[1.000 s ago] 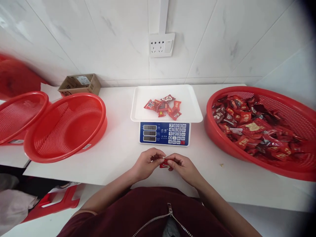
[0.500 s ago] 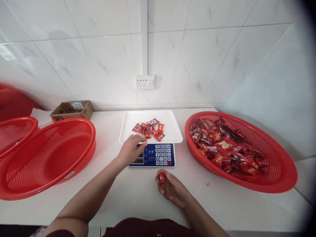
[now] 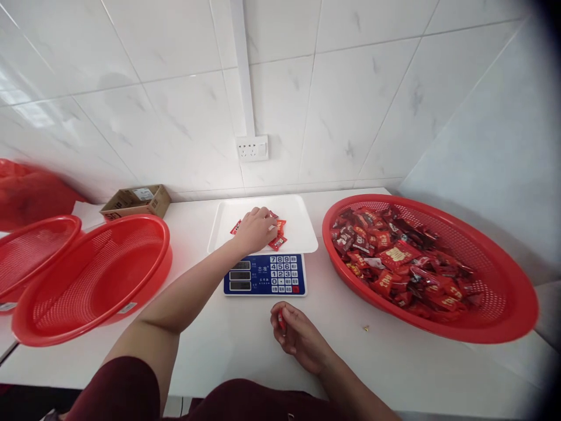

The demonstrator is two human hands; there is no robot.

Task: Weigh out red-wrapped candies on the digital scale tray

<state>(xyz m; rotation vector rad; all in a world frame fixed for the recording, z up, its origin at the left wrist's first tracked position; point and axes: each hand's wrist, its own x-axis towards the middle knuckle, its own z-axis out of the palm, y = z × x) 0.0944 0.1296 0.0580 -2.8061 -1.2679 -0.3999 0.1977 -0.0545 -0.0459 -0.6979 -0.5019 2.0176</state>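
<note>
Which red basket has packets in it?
The perforated plastic basket right of the digital scale: it alone shows a heap of wrapped packets; the two baskets at left show none.

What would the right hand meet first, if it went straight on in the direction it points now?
The right hand, holding a small red packet, would probably meet the near edge of the scale first, though its height above the table is unclear.

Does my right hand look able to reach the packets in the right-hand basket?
Likely yes: only the basket's rim stands between the right hand and the packets, though that hand holds a small red packet.
</note>
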